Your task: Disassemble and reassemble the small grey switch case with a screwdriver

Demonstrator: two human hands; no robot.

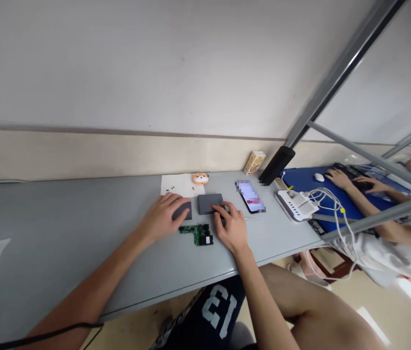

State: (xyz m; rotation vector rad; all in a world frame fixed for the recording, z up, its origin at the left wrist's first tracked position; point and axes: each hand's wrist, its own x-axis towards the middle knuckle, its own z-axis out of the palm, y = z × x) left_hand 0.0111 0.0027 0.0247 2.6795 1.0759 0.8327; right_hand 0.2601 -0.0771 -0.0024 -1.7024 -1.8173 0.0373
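My left hand rests on a small dark grey casing part, fingers curled over its left side. Just right of it lies a larger grey rectangular casing. My right hand lies with its fingertips on that casing's near right corner, fingers bent. A green circuit board with black components sits on the grey table between both hands, untouched.
A white paper sheet with tiny dark screws and an orange animal-shaped item lie behind. A phone, a small carton and a white charger hub stand right. Another person's hands work at a blue mat.
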